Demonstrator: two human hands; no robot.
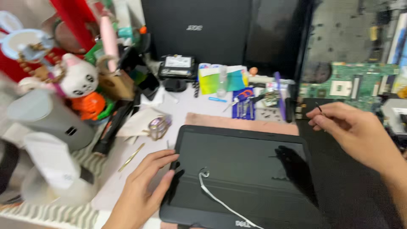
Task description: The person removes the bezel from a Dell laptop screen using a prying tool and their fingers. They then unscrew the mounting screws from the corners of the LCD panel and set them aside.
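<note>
The black laptop screen panel [241, 178] lay flat before you, a white cable [220, 201] trailing across it. Your left hand [142, 193] rested open on its left edge, gripping nothing. Your right hand [354, 131] hovered above the right corner, fingers pinched on a thin dark tool [319, 108]. A white-labelled black hard drive [178, 67] sat behind, beside a yellow-green packet [210, 80].

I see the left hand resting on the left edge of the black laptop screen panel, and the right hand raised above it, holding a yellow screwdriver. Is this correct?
Not quite. The head view shows the right hand pinching a thin dark tool, not a yellow screwdriver. The rest holds: the left hand rests on the left edge of the black laptop screen panel.
</note>
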